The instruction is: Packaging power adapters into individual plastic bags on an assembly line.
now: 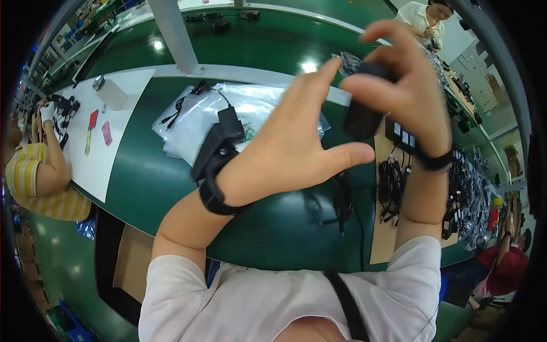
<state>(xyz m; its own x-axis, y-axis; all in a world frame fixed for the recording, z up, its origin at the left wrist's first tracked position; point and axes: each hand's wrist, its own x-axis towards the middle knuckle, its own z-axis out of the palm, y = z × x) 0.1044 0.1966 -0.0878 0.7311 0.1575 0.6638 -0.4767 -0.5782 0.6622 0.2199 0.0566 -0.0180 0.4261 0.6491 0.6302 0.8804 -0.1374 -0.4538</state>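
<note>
- Clock directions are read from the centre of the view, 12 o'clock being away from the wearer.
- Left hand (290, 142): near the centre, forearm rising from 7 o'clock; fingers straight and close together, pointing toward 1 o'clock, the thumb spread wide toward 3 o'clock. A black strapped device (213, 151) sits at its wrist.
- Right hand (399, 91): raised at 2 o'clock, forearm rising from 4 to 5 o'clock, a dark band (436, 161) around the wrist; the curved fingers and thumb, blurred, close on a black block (363, 117), which hangs above the tabletop (142, 137).
- Dark cable (342, 199): at 4 o'clock below the left thumb; whether it hangs or lies cannot be told.
- Black adapters (393, 128): just beyond 2 o'clock on a cardboard sheet (379, 239), bearing pale rectangular labels (404, 138) whose print is too small to read; coiled cables (390, 179) lie beside them.
- Clear plastic bags (191, 122): at 10 to 11 o'clock, flat, with a corded adapter (230, 122) on top.
- White sheet (105, 151): at 9 to 10 o'clock, carrying a pale bottle (114, 96).
- Co-worker in yellow stripes (51, 188): 9 o'clock.
- Co-worker in a pale shirt (419, 17): far, between 1 and 2 o'clock.
</note>
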